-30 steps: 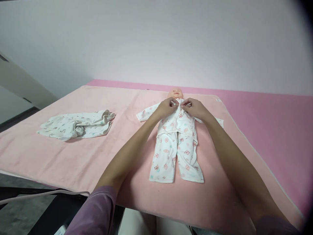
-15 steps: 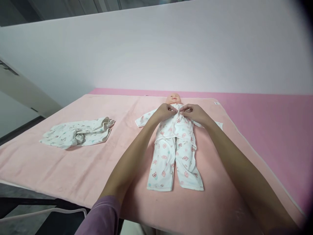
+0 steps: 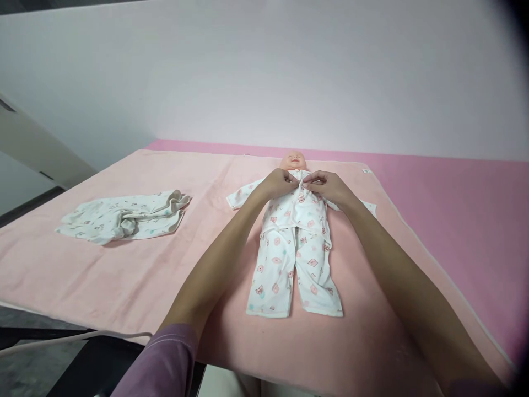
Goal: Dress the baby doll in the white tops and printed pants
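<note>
While both forearms reach forward over the counter (image 3: 463,212), the left hand (image 3: 282,183) and the right hand (image 3: 325,186) meet close together at the chest of a doll (image 3: 294,160). Each hand has its fingers bent, thumb and fingertips pinching the front of the white printed top (image 3: 295,212) just below the collar, on either side of its centre line; whether a fastener sits between them is too small to tell. The doll lies on its back, head toward the wall (image 3: 264,77), its sleeved arms stretched out to both sides, the right hand and forearm partly covering one of them. Below the top's hem, matching trousers (image 3: 275,275) lie with their legs slightly apart, cuffs toward the person. Under the doll spreads a pale pink cloth (image 3: 165,286), with a small white label (image 3: 367,171) at its far right corner and darker pink showing beyond its edge. Well off to the left, a loosely folded white printed garment (image 3: 119,218) rests on the cloth. A purple sleeve (image 3: 165,358) covers the left upper arm.
</note>
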Demonstrator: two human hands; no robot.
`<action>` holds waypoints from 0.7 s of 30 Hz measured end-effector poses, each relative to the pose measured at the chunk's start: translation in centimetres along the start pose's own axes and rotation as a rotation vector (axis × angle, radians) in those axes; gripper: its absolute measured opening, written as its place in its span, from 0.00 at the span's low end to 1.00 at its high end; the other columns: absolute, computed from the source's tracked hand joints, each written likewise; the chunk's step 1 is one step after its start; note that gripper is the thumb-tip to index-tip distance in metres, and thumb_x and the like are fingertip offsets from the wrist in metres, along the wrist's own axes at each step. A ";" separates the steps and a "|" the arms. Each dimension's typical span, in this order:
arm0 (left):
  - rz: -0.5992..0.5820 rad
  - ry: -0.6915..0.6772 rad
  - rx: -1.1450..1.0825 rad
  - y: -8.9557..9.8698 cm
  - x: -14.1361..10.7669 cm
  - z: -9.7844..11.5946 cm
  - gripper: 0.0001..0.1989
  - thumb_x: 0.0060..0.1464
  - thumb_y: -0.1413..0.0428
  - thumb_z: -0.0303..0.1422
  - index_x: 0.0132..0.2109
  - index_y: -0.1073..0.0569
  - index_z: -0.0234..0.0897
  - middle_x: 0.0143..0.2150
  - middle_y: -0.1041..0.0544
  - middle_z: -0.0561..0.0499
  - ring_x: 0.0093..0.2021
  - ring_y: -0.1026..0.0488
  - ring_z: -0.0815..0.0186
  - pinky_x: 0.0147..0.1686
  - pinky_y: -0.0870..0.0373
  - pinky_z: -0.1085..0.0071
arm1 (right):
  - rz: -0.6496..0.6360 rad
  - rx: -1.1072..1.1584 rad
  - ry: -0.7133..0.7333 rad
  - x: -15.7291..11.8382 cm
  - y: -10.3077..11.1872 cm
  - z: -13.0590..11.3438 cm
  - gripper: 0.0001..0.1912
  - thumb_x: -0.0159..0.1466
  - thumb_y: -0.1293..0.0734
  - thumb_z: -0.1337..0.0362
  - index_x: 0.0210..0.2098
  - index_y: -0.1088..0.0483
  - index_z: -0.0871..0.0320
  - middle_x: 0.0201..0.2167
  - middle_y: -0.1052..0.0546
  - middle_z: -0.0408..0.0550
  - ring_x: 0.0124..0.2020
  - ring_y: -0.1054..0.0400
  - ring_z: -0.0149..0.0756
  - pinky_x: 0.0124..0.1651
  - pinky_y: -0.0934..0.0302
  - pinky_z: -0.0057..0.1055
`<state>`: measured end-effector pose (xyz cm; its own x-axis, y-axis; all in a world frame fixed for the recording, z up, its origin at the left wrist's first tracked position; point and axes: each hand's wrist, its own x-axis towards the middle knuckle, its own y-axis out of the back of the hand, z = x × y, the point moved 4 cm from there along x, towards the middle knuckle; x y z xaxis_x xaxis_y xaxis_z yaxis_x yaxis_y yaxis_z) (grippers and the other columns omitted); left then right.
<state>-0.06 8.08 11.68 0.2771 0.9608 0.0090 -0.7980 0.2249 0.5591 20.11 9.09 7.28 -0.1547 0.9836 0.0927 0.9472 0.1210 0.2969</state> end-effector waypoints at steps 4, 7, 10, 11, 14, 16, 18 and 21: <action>-0.008 0.013 -0.029 0.0 0.1 -0.2 0.14 0.55 0.36 0.29 0.25 0.30 0.37 0.25 0.35 0.53 0.25 0.45 0.71 0.24 0.49 0.70 | 0.013 -0.004 0.007 0.0 0.0 -0.2 0.23 0.54 0.14 0.51 0.43 0.18 0.55 0.35 0.18 0.48 0.31 0.31 0.34 0.28 0.39 0.29; 0.008 0.035 -0.052 0.0 0.5 -0.6 0.15 0.56 0.36 0.29 0.24 0.32 0.37 0.25 0.36 0.53 0.25 0.43 0.71 0.25 0.49 0.70 | 0.033 -0.028 0.022 0.1 0.1 -0.2 0.24 0.54 0.15 0.50 0.44 0.18 0.55 0.37 0.17 0.49 0.33 0.28 0.35 0.28 0.38 0.28; -0.003 0.041 -0.088 0.0 0.7 -0.9 0.17 0.58 0.37 0.30 0.24 0.33 0.37 0.24 0.39 0.54 0.25 0.45 0.71 0.26 0.49 0.70 | 0.037 -0.053 0.033 0.2 0.1 0.0 0.25 0.54 0.15 0.49 0.45 0.18 0.54 0.38 0.17 0.50 0.33 0.27 0.37 0.28 0.37 0.28; -0.010 0.045 -0.101 -0.1 0.8 -0.9 0.17 0.59 0.38 0.30 0.24 0.33 0.37 0.24 0.40 0.54 0.25 0.46 0.72 0.26 0.50 0.70 | 0.039 -0.056 0.036 0.2 0.1 0.0 0.25 0.54 0.15 0.49 0.45 0.17 0.54 0.38 0.17 0.50 0.33 0.27 0.37 0.28 0.36 0.28; -0.008 0.049 -0.123 0.0 0.7 -0.9 0.17 0.60 0.39 0.30 0.24 0.33 0.37 0.23 0.43 0.55 0.24 0.48 0.72 0.26 0.53 0.70 | 0.048 -0.057 0.045 0.1 0.1 -0.1 0.25 0.54 0.15 0.48 0.45 0.16 0.54 0.37 0.16 0.50 0.33 0.27 0.37 0.27 0.37 0.29; 0.000 0.052 -0.123 -0.1 0.6 -0.9 0.17 0.59 0.39 0.30 0.24 0.34 0.37 0.23 0.43 0.55 0.24 0.49 0.72 0.27 0.53 0.69 | 0.057 -0.052 0.062 0.0 0.1 -0.3 0.25 0.54 0.16 0.47 0.45 0.15 0.55 0.37 0.16 0.51 0.33 0.27 0.38 0.26 0.37 0.29; 0.000 0.050 -0.128 -0.1 0.6 -0.9 0.18 0.59 0.38 0.31 0.24 0.34 0.37 0.23 0.42 0.55 0.24 0.48 0.72 0.27 0.52 0.69 | 0.066 -0.044 0.089 0.0 0.1 -0.4 0.25 0.54 0.16 0.46 0.44 0.15 0.55 0.38 0.16 0.51 0.33 0.27 0.38 0.25 0.38 0.29; 0.006 0.035 -0.139 -0.2 0.7 -1.1 0.18 0.60 0.37 0.33 0.25 0.33 0.37 0.24 0.40 0.55 0.25 0.46 0.72 0.27 0.51 0.70 | 0.085 -0.038 0.122 0.0 0.0 -0.3 0.26 0.53 0.15 0.45 0.43 0.14 0.54 0.40 0.16 0.52 0.36 0.25 0.41 0.25 0.38 0.30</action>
<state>-0.32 8.84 10.63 0.2550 0.9668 -0.0181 -0.8669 0.2368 0.4386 19.99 9.03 7.60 -0.1098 0.9662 0.2333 0.9473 0.0306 0.3190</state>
